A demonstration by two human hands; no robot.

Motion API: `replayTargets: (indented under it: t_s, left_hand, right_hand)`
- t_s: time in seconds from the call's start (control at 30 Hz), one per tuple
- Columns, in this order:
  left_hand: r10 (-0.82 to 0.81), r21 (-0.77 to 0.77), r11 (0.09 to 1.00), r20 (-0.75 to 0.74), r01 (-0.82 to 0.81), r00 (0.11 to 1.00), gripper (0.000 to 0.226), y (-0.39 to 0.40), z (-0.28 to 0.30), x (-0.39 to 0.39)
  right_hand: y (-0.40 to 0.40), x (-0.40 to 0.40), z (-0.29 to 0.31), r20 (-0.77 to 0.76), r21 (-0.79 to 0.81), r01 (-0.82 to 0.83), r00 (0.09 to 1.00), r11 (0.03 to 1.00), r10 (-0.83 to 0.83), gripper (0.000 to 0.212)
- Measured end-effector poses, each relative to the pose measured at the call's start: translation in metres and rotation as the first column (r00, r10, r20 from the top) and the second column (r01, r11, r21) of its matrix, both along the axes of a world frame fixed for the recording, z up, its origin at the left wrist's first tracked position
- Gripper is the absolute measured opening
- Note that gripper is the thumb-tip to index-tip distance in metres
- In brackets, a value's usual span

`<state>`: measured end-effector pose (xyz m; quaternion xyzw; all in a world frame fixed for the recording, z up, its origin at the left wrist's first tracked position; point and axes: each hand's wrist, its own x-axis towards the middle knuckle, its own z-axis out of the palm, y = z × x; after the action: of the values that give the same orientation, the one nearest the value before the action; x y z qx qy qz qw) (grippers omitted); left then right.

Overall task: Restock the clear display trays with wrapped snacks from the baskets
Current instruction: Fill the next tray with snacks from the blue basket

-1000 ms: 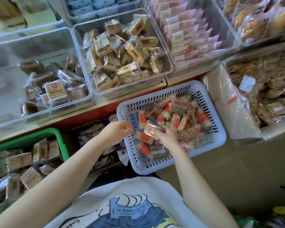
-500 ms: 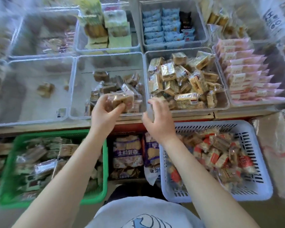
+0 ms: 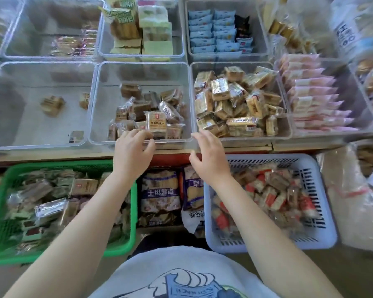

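A green basket point(image 3: 0, 211) holds brown-wrapped snacks point(image 3: 41, 198); a pale blue slotted basket point(image 3: 323, 214) holds tan snacks with red ends point(image 3: 274, 190). Clear trays point(image 3: 142, 141) show golden-yellow packets point(image 3: 237, 102), pink packets point(image 3: 312, 100) and light blue packets point(image 3: 211, 31).

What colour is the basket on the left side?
Green, seen in the head view.

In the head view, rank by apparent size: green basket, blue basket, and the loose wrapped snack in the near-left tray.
1. Green basket and blue basket: look alike, green partly cut off, so unranked.
2. Wrapped snack: clearly smallest, though farther from the camera.
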<state>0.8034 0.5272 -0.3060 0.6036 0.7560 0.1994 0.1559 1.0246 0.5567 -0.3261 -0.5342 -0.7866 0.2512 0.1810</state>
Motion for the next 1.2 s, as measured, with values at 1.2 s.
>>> replayTargets:
  t_s: [1.2]
  left_hand:
    - [0.345, -0.431, 0.877, 0.873, 0.212, 0.345, 0.043, -0.02, 0.012, 0.05]
  right_hand:
    - [-0.021, 0.045, 0.042, -0.52, -0.843, -0.235, 0.589, 0.484, -0.619, 0.048]
